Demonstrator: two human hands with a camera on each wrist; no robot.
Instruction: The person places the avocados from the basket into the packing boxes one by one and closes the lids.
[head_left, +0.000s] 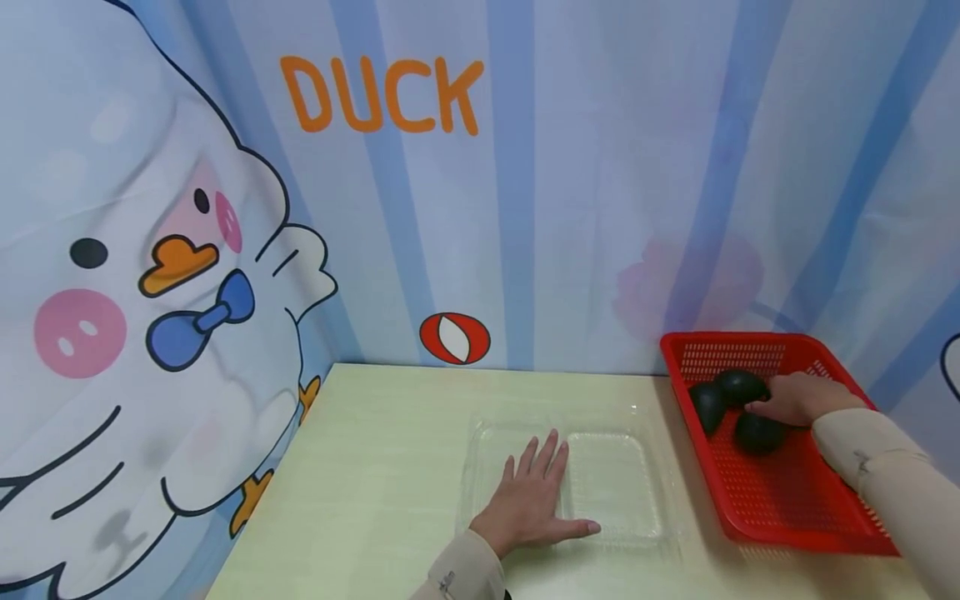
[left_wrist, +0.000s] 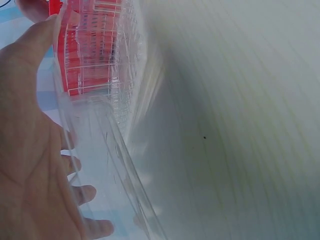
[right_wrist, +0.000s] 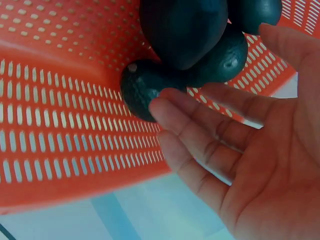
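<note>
My left hand [head_left: 527,504] lies with fingers spread on a clear plastic tray [head_left: 613,483], thumb stretched to the right. In the left wrist view the fingers show through the see-through wall of this tray [left_wrist: 100,130]. To the right, my right hand [head_left: 806,398] reaches into a red slotted basket [head_left: 707,467] among several dark green avocados [head_left: 741,387]. The right wrist view has its fingers [right_wrist: 205,137] loosely extended, the tips at or very near one avocado [right_wrist: 145,90]; contact is hard to tell. Above that one sits a larger-looking avocado [right_wrist: 185,30].
The basket stands at the right end of the pale wood-grain table [head_left: 375,467]. Behind the table hangs a blue-and-white striped cloth [head_left: 570,208] with a printed duck [head_left: 225,417] at the left.
</note>
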